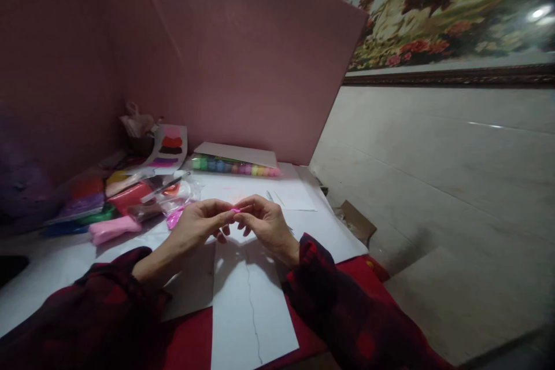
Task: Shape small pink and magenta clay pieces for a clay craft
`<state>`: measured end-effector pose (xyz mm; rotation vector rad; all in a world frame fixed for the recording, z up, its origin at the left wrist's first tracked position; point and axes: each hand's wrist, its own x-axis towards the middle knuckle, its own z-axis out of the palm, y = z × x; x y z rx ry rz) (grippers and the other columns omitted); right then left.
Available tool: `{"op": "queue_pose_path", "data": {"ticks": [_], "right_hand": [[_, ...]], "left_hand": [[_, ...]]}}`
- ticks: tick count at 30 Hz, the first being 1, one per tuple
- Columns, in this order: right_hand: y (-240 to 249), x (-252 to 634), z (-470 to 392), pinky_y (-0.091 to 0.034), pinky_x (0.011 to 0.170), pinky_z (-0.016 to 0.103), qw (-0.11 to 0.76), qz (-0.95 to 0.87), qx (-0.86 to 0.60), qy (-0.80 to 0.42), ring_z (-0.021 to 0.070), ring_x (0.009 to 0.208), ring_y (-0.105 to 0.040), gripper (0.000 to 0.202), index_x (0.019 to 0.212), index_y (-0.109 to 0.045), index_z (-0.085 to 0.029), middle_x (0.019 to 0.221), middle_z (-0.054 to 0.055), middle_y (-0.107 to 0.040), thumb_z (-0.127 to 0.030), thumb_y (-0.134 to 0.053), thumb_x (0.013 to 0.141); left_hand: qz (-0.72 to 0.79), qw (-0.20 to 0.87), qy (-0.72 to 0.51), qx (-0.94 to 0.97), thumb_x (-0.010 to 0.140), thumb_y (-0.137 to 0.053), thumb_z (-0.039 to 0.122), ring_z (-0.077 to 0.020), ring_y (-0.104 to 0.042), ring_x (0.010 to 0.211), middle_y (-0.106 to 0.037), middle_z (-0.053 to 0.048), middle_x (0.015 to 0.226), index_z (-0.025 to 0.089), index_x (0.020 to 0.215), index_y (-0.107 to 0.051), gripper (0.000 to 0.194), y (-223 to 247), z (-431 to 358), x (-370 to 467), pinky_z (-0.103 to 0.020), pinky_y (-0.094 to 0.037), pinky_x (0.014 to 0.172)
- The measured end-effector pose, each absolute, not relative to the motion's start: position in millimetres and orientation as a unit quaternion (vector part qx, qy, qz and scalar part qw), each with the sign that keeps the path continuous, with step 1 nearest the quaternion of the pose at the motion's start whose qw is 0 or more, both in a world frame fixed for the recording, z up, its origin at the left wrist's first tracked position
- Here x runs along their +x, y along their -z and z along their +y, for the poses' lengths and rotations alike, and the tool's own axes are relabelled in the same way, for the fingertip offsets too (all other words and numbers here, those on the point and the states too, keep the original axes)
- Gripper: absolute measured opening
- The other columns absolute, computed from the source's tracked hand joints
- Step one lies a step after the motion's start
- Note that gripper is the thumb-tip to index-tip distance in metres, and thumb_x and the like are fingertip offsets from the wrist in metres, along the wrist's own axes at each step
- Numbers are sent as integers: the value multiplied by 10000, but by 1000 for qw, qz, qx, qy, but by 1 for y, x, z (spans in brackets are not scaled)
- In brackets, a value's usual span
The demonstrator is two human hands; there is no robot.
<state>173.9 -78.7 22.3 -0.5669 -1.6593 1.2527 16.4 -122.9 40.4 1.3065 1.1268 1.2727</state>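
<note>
Many shiny plastic packs of red, purple, green, blue and pink (134,193) are heaped on the left, too jumbled to count, and they come right up near the left arm, so there is little room there. Behind them leans one white paper card with coloured patches (182,144). Next is the bare left hand (197,222), its thumb and first finger pinched with almost no gap. It holds one small, smooth, bright pink lump (235,210), longer than it is tall, up above the table and between the two hands. The bare right hand (266,225) pinches the lump's other side just as tightly. Both hands' other fingers curl under. Behind the hands sits one clear pack of coloured balls (234,169), in a row. Below lies one long white paper strip (236,312) with one wavy dark line, reaching over the red table cover (188,341) at the near edge. To the right, one big white sheet (333,237) spreads wide to its corner, and past that edge sits one brown cardboard box (358,221).
</note>
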Motion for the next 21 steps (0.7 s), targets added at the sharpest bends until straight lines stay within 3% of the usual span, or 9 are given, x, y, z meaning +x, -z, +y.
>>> {"op": "queue_pose_path", "data": {"ticks": [6,12,21], "right_hand": [[-21,175,-76,-487,447,213,476,-675,-217,-520,97,542,-571,242,757,-606,-154,660,-21,-591,-322,-768,692],[-25,175,-71,-444,372,202,520,-618,-267,-525,71,401,-497,289,673,-569,-148,529,-52,-552,-326,-796,646],[-24,172,-74,-516,477,235,466,-639,-214,-573,110,577,-595,325,784,-620,-149,677,-9,-618,-367,-805,631]], "left_hand": [[456,478,-525,536,640,-785,336,-102,-521,477,-602,18,535,123,730,-679,255,-40,-121,16,-226,-423,484],[457,478,-562,497,646,-790,325,-107,-550,507,-633,4,574,133,721,-691,229,-38,-119,13,-231,-458,507],[440,489,-551,513,625,-805,335,-100,-530,479,-661,-1,622,138,862,-717,320,-35,-118,13,-230,-444,464]]}}
